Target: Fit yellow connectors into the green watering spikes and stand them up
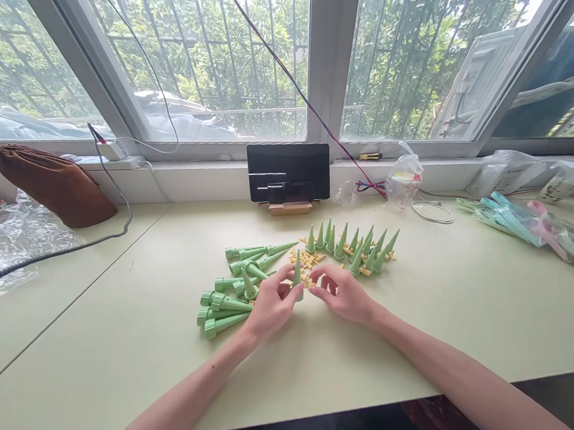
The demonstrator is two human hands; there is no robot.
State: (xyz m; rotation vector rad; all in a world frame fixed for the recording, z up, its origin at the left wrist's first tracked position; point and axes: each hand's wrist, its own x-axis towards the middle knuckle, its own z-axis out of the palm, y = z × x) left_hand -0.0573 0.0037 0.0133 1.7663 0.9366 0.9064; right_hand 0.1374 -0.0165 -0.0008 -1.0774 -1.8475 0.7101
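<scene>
My left hand (273,301) is closed around a green watering spike (297,273), which stands point up between thumb and fingers. Just right of it, my right hand (342,293) has thumb and forefinger drawn together in a pinch. Yellow shows at those fingertips, but whether they grip a piece I cannot make out. Behind both hands lies a pile of small yellow plastic pegs (306,259), partly hidden by the fingers. More green spikes (227,303) lie heaped left of my left hand. To the right, several green spikes (368,252) stand upright, with yellow pegs at their bases.
A black tablet (288,169) leans on a stand at the back, with a phone-like dark device (290,193) before it. A brown bag (51,185) and a black cable (73,248) lie left. Plastic-wrapped items (518,222) and a bagged cup (405,179) are at right.
</scene>
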